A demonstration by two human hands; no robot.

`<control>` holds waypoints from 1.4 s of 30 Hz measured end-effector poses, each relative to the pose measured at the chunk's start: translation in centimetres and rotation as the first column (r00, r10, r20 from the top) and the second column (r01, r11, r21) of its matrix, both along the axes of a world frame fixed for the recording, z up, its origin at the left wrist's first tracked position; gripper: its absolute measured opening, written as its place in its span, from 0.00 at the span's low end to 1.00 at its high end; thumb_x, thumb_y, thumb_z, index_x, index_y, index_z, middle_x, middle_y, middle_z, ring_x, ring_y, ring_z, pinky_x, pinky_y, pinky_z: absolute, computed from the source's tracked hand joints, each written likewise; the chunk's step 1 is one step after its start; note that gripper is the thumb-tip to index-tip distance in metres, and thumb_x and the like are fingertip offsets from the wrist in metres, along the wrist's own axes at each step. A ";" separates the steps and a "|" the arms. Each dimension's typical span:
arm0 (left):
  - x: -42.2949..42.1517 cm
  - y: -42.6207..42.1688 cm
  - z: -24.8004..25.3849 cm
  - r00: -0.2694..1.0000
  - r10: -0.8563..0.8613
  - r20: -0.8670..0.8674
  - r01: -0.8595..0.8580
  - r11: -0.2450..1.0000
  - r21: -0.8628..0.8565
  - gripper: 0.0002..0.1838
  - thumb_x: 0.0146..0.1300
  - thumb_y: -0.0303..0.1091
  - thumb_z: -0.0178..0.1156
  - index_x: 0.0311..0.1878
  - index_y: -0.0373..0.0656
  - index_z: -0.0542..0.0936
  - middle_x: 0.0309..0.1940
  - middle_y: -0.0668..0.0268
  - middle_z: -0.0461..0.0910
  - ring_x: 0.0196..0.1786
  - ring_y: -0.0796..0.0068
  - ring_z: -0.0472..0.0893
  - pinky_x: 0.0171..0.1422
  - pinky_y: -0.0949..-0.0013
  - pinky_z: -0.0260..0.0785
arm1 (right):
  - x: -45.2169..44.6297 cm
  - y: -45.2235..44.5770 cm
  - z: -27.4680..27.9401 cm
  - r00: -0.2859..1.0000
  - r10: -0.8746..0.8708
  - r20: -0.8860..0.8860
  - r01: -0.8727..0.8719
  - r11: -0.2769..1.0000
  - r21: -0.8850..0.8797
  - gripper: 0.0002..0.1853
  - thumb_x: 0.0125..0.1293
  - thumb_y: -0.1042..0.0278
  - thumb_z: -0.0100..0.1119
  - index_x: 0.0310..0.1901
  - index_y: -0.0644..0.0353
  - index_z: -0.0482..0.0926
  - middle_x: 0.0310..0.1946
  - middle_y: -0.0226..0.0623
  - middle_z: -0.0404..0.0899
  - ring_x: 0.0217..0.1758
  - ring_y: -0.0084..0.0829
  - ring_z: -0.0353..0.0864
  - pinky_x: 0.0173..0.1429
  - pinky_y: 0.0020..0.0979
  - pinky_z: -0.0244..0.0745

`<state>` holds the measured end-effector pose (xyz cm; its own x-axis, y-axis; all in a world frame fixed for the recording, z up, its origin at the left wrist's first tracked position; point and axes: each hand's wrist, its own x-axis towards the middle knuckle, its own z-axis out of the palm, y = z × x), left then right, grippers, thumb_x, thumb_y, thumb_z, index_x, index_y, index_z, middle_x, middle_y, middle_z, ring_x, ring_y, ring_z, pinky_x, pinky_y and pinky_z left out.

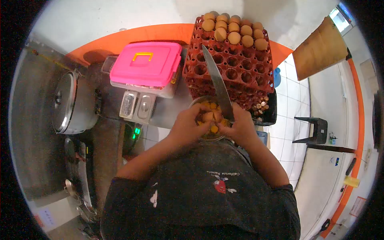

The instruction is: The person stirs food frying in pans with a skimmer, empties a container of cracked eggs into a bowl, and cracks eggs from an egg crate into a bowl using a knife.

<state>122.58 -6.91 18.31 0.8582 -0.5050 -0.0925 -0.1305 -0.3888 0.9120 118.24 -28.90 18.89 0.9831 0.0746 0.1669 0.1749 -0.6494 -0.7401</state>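
Over a round bowl of egg yolks, both my hands meet at a brown egg that looks cracked open. My left hand has its fingers closed around the egg's side. A long-bladed knife is gripped in my right hand, its tip pointing away from me toward the egg trays; the handle is hidden by the fingers. The right thumb reaches in to the egg too. Beyond the bowl stands a stack of red egg trays, with brown eggs in the top tray's far rows.
A pink-lidded box sits left of the trays, with small metal containers in front. A black bin holding eggshells is right of the trays. Far left is a large pot; a black stool stands right.
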 end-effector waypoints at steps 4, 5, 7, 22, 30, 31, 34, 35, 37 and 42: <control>0.7 0.3 -0.4 0.967 -0.041 0.253 0.019 0.996 0.089 0.28 0.63 0.37 0.71 0.65 0.40 0.79 0.49 0.57 0.85 0.48 0.63 0.86 0.54 0.62 0.81 | 0.3 -0.3 0.2 1.000 0.017 -0.004 -0.017 1.000 0.010 0.31 0.52 0.64 0.74 0.59 0.63 0.78 0.44 0.48 0.87 0.48 0.48 0.89 0.54 0.40 0.81; 0.7 0.4 0.2 0.922 -0.059 0.383 0.012 0.992 0.123 0.28 0.60 0.36 0.72 0.63 0.39 0.80 0.50 0.53 0.83 0.50 0.56 0.86 0.55 0.59 0.80 | 0.5 -0.4 -0.2 1.000 0.018 0.025 -0.017 0.999 -0.034 0.31 0.52 0.64 0.74 0.58 0.63 0.78 0.44 0.48 0.87 0.48 0.48 0.89 0.54 0.41 0.81; 0.8 0.3 1.3 0.882 -0.075 0.465 0.004 0.988 0.153 0.28 0.57 0.35 0.73 0.61 0.37 0.80 0.51 0.50 0.81 0.54 0.49 0.84 0.58 0.56 0.78 | 0.4 -0.5 -0.3 0.999 0.012 0.049 -0.009 0.998 -0.062 0.30 0.52 0.64 0.74 0.58 0.63 0.78 0.44 0.48 0.87 0.48 0.47 0.89 0.54 0.40 0.82; 4.5 -15.8 8.4 0.619 -0.083 0.781 0.212 0.975 -0.064 0.23 0.60 0.41 0.69 0.55 0.38 0.81 0.55 0.48 0.80 0.59 0.44 0.79 0.65 0.48 0.73 | -2.6 -10.9 5.7 0.656 -0.743 0.132 0.697 0.663 0.274 0.24 0.64 0.64 0.76 0.58 0.62 0.78 0.48 0.40 0.83 0.48 0.34 0.84 0.55 0.35 0.79; 19.0 -12.3 8.4 0.469 -0.154 0.870 -0.434 0.817 0.379 0.14 0.65 0.34 0.62 0.54 0.49 0.83 0.55 0.51 0.80 0.56 0.47 0.82 0.57 0.49 0.78 | -7.3 -13.5 5.9 0.628 -0.771 -0.107 0.776 0.611 0.156 0.26 0.62 0.66 0.77 0.59 0.63 0.78 0.44 0.41 0.87 0.46 0.33 0.87 0.50 0.36 0.81; 20.0 -11.8 8.2 0.513 -0.182 0.839 -0.393 0.819 0.418 0.15 0.68 0.36 0.60 0.57 0.50 0.81 0.58 0.52 0.78 0.57 0.46 0.82 0.57 0.48 0.78 | -8.1 -13.9 3.8 0.699 -0.714 -0.038 0.708 0.684 0.177 0.24 0.61 0.65 0.77 0.56 0.63 0.79 0.43 0.44 0.88 0.46 0.37 0.89 0.50 0.38 0.82; 21.6 -11.3 8.0 0.557 -0.227 0.799 -0.282 0.853 0.439 0.18 0.74 0.40 0.55 0.64 0.50 0.77 0.65 0.54 0.75 0.59 0.43 0.82 0.58 0.47 0.79 | -9.0 -12.8 2.5 0.730 -0.672 -0.124 0.683 0.709 0.177 0.23 0.61 0.63 0.76 0.54 0.61 0.79 0.46 0.45 0.88 0.52 0.46 0.89 0.56 0.42 0.82; 21.6 -11.1 7.9 0.523 -0.213 0.825 -0.258 0.883 0.391 0.18 0.74 0.41 0.55 0.63 0.50 0.77 0.65 0.53 0.76 0.60 0.43 0.81 0.58 0.46 0.79 | -9.0 -12.6 1.8 0.762 -0.638 -0.112 0.647 0.739 0.191 0.22 0.62 0.67 0.74 0.56 0.61 0.79 0.46 0.43 0.88 0.46 0.39 0.87 0.50 0.37 0.81; 22.0 -11.0 7.0 0.511 -0.186 0.839 -0.237 0.908 0.346 0.17 0.71 0.38 0.58 0.61 0.50 0.77 0.60 0.54 0.77 0.58 0.44 0.81 0.57 0.47 0.79 | -8.8 -12.3 0.8 0.824 -0.560 -0.087 0.564 0.798 0.212 0.21 0.64 0.74 0.70 0.58 0.62 0.78 0.44 0.39 0.88 0.35 0.24 0.83 0.37 0.28 0.79; 23.2 -10.7 6.0 0.561 -0.142 0.815 -0.207 0.930 0.305 0.19 0.62 0.31 0.66 0.57 0.51 0.79 0.57 0.54 0.78 0.56 0.47 0.82 0.56 0.48 0.79 | -7.4 -10.6 2.4 0.904 -0.424 -0.049 0.426 0.892 0.153 0.19 0.67 0.71 0.67 0.58 0.64 0.78 0.46 0.45 0.88 0.49 0.36 0.88 0.56 0.38 0.80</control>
<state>145.76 -17.64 24.27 0.6605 -0.5600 0.5002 -0.7234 -0.6530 0.2241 110.85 -39.55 21.29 0.9173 -0.3770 0.1284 -0.1027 -0.5354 -0.8383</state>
